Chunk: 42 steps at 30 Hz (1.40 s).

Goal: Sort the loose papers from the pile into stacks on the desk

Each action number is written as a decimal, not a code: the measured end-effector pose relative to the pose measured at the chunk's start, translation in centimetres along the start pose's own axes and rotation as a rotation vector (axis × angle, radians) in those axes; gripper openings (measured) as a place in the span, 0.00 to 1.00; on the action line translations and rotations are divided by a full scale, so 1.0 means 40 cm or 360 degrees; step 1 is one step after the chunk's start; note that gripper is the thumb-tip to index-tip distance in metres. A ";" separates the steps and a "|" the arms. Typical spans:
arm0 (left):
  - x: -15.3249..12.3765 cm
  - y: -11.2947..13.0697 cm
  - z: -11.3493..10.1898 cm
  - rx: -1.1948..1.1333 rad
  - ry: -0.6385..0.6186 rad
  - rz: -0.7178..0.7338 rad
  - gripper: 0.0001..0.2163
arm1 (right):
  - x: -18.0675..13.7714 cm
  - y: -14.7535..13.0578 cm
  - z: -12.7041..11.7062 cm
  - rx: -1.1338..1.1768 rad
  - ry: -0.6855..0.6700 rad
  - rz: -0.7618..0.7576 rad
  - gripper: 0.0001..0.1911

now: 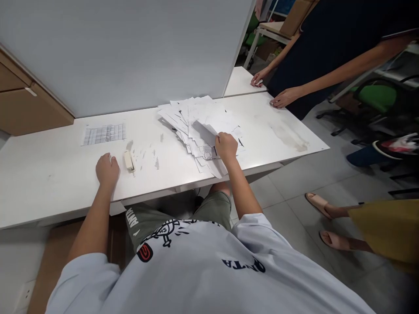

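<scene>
Head view: right hand [226,148] over the right-hand part of a loose paper pile [188,117] on the white table [65,179]. Thumb and fingers closed, pinching one sheet [207,132] near its near right end. Sheet runs from the grip toward the upper left, tilted up off the papers below, its side shaded grey. Bulk of the pile lies beyond the grip and to its left, fanned out unevenly; a few lower pages spread just below the hand toward the table's near edge. Pile's far side close against the grey partition [147,52].

Left hand [108,170] rests palm down on the tabletop, well apart from the pile, fingers loosely bent, thumb held away from them; underside of the palm hidden. Just right of it, a small cream-coloured object [128,161]. Beyond, a printed sheet with a table [104,134] lies flat.

Far right: another person's two hands at the table, one [285,97] nearer, one [258,78] farther.
</scene>
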<state>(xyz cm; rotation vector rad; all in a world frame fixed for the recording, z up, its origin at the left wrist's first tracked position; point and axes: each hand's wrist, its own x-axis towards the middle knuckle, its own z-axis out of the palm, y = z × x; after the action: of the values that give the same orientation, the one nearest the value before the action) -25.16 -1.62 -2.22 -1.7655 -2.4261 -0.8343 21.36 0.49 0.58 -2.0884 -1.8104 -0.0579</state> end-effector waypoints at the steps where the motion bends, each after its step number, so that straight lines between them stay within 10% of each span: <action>1: -0.005 0.007 -0.005 0.0036 -0.0008 0.0019 0.21 | -0.010 0.008 0.000 0.0007 0.0008 -0.0012 0.15; 15: 0.006 0.043 0.024 -0.0061 0.0013 -0.0117 0.15 | -0.121 0.103 0.118 0.0263 0.0072 -0.0260 0.18; 42: -0.022 0.049 0.011 -0.0004 -0.0089 -0.0027 0.16 | -0.135 0.098 0.102 0.0196 -0.0025 -0.0311 0.18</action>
<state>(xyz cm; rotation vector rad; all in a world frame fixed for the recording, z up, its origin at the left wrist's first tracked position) -22.96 -1.77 -2.11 -1.7956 -2.4788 -0.8009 23.34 -3.77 -5.68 -1.8290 -1.9702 0.0181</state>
